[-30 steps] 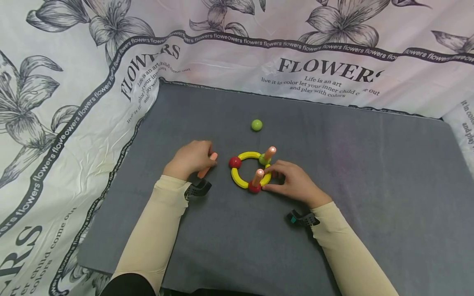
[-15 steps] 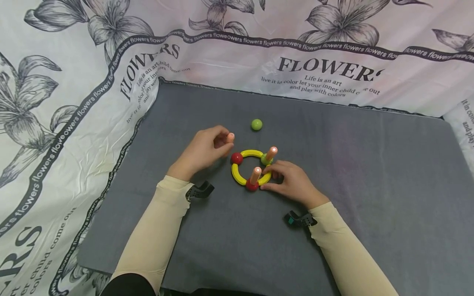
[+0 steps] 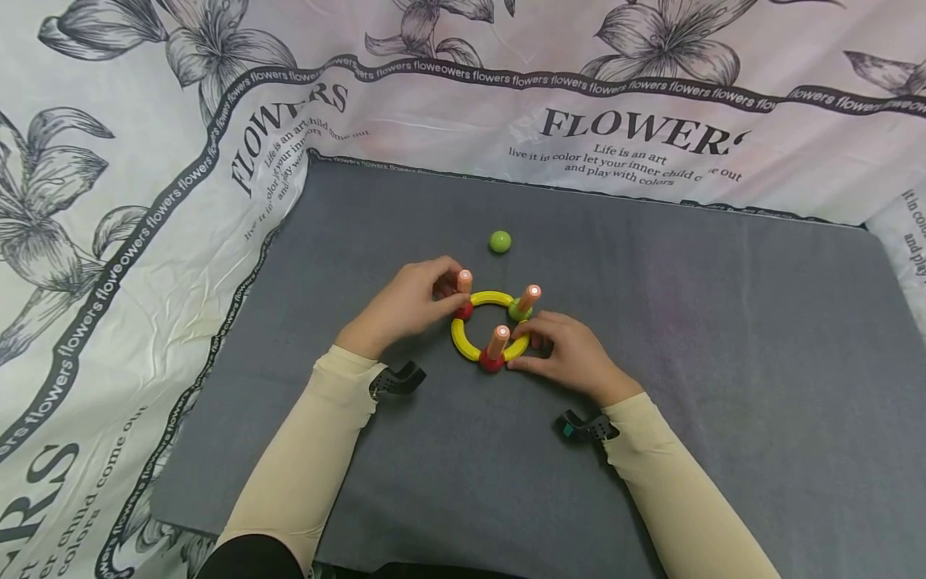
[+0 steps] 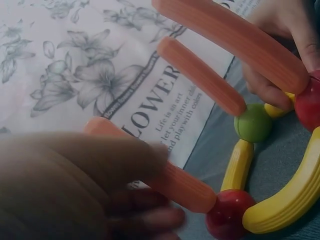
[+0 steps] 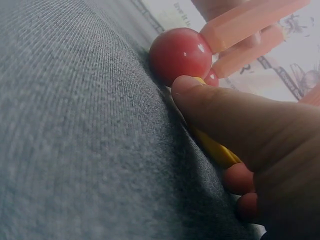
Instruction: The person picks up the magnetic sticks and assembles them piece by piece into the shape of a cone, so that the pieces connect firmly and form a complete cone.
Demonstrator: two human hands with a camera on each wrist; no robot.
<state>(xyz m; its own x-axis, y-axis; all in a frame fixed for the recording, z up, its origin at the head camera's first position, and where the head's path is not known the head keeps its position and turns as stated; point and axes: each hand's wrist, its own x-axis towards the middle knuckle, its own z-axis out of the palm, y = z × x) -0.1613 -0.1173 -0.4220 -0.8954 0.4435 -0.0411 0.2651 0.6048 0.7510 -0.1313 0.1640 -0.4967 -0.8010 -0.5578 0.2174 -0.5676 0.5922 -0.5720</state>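
Note:
A ring of curved yellow rods [image 3: 463, 341] joined by red and green balls lies on the grey tabletop. My left hand [image 3: 408, 304] pinches an orange stick [image 4: 187, 187], whose lower end meets the left red ball [image 4: 229, 212]. Whether it is seated in that ball cannot be told. My right hand [image 3: 575, 358] grips a yellow rod [image 5: 216, 147] on the ring's right side, its thumb close to the front red ball [image 5: 181, 56]. Two more orange sticks stand up from the ring, one on the front red ball and another [image 4: 202, 75] on the green ball [image 4: 253, 123].
A loose green ball [image 3: 500, 242] rests behind the ring. White cloth [image 3: 434, 112] with printed flowers hangs or lies around the left and back edges of the grey tabletop [image 3: 723, 346].
My left hand has lifted the orange stick from the left of the ring, carried it right and brought it upright over the left red ball. The right hand keeps its grip; the ring shifted slightly.

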